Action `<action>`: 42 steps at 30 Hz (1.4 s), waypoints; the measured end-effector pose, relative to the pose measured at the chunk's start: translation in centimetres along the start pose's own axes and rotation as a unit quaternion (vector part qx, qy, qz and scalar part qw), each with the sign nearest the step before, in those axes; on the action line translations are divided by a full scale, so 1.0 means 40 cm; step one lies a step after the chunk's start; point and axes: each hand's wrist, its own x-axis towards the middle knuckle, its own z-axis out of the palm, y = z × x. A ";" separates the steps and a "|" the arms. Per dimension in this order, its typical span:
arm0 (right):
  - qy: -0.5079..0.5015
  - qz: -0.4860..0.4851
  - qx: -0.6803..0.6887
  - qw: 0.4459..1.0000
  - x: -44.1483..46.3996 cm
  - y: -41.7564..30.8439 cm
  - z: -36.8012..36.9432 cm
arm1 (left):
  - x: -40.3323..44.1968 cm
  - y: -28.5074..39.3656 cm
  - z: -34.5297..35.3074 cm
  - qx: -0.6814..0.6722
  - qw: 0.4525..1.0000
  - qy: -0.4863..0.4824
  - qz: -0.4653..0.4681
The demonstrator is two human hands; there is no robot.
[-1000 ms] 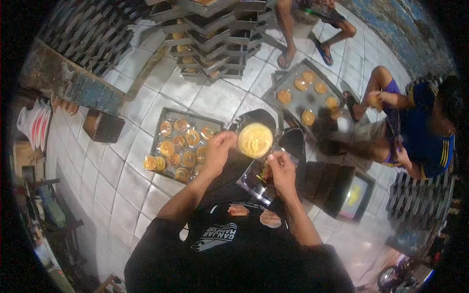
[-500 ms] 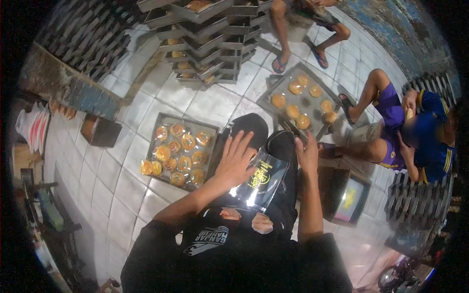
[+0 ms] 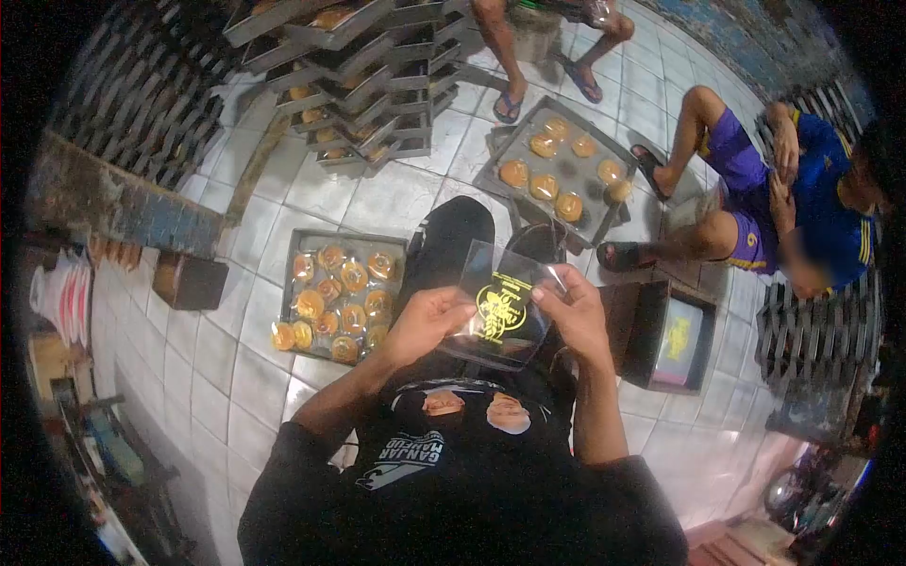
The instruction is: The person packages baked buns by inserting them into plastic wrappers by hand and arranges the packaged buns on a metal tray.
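Between my two hands, above my lap, is a clear plastic bag (image 3: 497, 325) with yellow printing. My left hand (image 3: 429, 323) pinches its left side between thumb and fingers. At its right side, my right hand (image 3: 576, 311) grips the upper edge with thumb and fingertips. The bag looks flat, and my dark trousers show through it. Left of my knees, a metal tray (image 3: 401, 250) on the floor bears several bagged round buns (image 3: 353, 275). Ahead and to the right lies another tray (image 3: 595, 121), with several golden buns (image 3: 543, 186) spread on it.
Tall stacks of metal trays (image 3: 377, 57) with buns stand ahead. A dark box (image 3: 668, 335) holding printed bags is at right, and a small dark box (image 3: 192, 280) at left. One co-worker (image 3: 736, 189) sits at right; another person's legs (image 3: 505, 57) are ahead.
My left hand, earlier spread over the bag on my lap, now pinches its side. My right hand has moved in from beside my knee and grips the bag, which is raised. The view has shifted.
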 end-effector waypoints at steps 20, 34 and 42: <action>0.157 -0.072 -0.183 0.968 -0.095 0.107 0.016 | -0.001 -0.088 0.043 0.022 0.970 0.229 0.084; 0.118 -0.007 0.046 0.992 -0.136 0.078 -0.113 | -0.056 -0.085 -0.014 0.253 0.949 0.177 0.058; 0.010 -0.079 -0.028 0.996 -0.071 -0.006 0.025 | -0.040 0.075 0.014 0.132 0.983 0.073 0.101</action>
